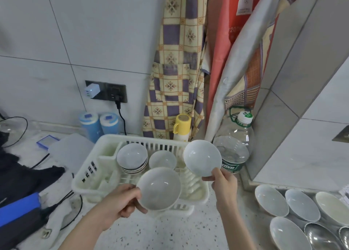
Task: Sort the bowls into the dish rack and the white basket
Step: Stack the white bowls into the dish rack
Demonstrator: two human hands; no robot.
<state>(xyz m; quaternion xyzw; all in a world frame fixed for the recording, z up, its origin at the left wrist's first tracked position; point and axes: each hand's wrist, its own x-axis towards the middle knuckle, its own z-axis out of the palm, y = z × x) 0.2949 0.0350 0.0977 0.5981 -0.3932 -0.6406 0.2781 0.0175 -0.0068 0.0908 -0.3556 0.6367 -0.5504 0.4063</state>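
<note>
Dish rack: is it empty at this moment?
No, the dish rack already holds a stack of bowls and a single bowl.

Dish rack (90,176): on the surface (179,231), middle, before the wall.
In the rack: a stack of bowls (132,158) at back left, a single bowl (162,160) just right of it.
Left hand (119,202): holds a bowl (158,188) over the rack's front.
Right hand (224,185): holds a bowl (202,157) above the rack's right end.
Water bottle (234,145): right of the rack.
Loose bowls (287,212): far right, near edge.
Two canisters (99,125): behind the rack, left.
</note>
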